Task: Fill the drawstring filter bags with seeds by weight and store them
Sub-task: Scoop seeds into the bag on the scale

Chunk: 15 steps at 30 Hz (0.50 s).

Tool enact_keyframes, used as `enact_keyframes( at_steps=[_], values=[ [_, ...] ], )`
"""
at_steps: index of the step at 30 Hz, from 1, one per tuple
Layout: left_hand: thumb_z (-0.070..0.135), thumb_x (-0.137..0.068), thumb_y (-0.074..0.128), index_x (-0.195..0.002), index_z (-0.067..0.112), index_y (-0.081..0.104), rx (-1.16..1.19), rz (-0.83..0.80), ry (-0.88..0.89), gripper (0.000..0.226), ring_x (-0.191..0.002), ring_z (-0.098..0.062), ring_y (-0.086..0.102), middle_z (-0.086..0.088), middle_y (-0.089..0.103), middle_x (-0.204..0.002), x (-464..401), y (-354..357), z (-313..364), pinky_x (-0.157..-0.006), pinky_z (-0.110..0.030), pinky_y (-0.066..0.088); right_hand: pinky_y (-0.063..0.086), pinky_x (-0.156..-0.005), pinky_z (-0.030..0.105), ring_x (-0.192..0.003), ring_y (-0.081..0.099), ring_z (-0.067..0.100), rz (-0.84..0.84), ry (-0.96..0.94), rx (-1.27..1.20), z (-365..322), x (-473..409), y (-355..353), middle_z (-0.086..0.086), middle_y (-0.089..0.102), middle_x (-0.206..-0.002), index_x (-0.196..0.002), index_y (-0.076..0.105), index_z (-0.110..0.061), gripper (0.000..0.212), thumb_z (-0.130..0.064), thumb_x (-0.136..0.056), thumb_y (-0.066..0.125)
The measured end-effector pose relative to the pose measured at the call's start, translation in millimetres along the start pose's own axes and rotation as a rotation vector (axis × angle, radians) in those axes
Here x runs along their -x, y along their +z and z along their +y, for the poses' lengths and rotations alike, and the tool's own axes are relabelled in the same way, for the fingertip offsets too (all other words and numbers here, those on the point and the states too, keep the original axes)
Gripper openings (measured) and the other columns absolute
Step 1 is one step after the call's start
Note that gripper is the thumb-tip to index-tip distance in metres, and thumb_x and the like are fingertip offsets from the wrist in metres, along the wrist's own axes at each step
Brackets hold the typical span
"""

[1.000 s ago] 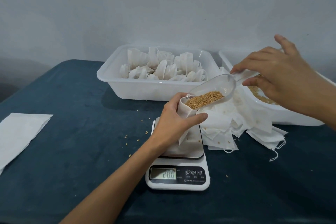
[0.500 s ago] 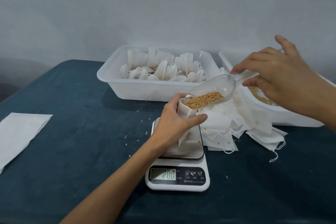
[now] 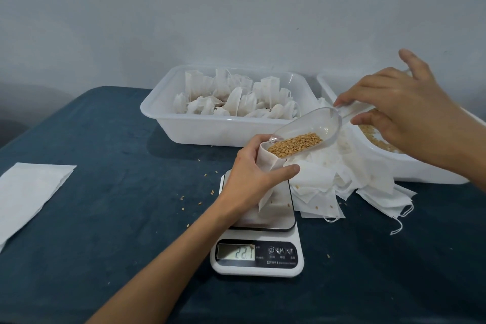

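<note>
- We take the white kitchen scale (image 3: pixel 257 258) as our landmark; it sits on the dark blue desk (image 3: pixel 110 218), and its display seems to read 22.7, though the digits are hard to make out.
- On the scale's platform stands a white filter bag (image 3: pixel 271 166), and our left hand (image 3: pixel 252 173) holds it upright with the fingers and thumb curled round its upper part, keeping the mouth open.
- Above the scale, a clear plastic scoop (image 3: pixel 307 131) tilts down with its lip at the bag's mouth; golden seeds (image 3: pixel 294 145) lie heaped in its lower end.
- Our right hand (image 3: pixel 402 110), up and to the right of the scale, pinches the scoop's handle between thumb and forefinger, with the remaining fingers spread loosely above.
- Behind the scale sits a white plastic tub (image 3: pixel 168 123) packed with filled bags (image 3: pixel 236 97).
- To the right of the scale lies a loose pile of flat empty bags (image 3: pixel 328 187), their drawstrings trailing on the desk.
- Beyond that pile, behind and right of the scale, a second white tub (image 3: pixel 420 173) holds loose seeds.
- A few stray seeds (image 3: pixel 200 200) lie scattered on the desk just left of the scale.
- Well to the left of the scale, a folded white sheet (image 3: pixel 29 192) rests at the desk's edge.
</note>
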State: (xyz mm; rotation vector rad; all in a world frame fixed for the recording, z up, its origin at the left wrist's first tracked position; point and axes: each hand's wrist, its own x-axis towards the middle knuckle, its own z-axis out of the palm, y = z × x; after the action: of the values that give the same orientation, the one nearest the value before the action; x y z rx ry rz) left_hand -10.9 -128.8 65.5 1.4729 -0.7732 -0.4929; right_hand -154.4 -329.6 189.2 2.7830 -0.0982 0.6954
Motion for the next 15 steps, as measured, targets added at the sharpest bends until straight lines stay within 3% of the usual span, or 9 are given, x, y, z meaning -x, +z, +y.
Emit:
enact_keyframes(
  at_steps=[15],
  values=[
    [0.024, -0.075, 0.086, -0.122, 0.028, 0.064, -0.005, 0.001, 0.000, 0.051, -0.112, -0.020, 0.071, 0.003, 0.075, -0.120, -0.5, -1.1, -1.6, -0.104, -0.050, 0.054, 0.010, -0.119, 0.061, -0.105, 0.063, 0.034, 0.008, -0.006, -0.001, -0.6, -1.3, -0.9, 0.001, 0.070, -0.101, -0.114, 0.070, -0.018, 0.033, -0.010, -0.082, 0.075]
  ],
)
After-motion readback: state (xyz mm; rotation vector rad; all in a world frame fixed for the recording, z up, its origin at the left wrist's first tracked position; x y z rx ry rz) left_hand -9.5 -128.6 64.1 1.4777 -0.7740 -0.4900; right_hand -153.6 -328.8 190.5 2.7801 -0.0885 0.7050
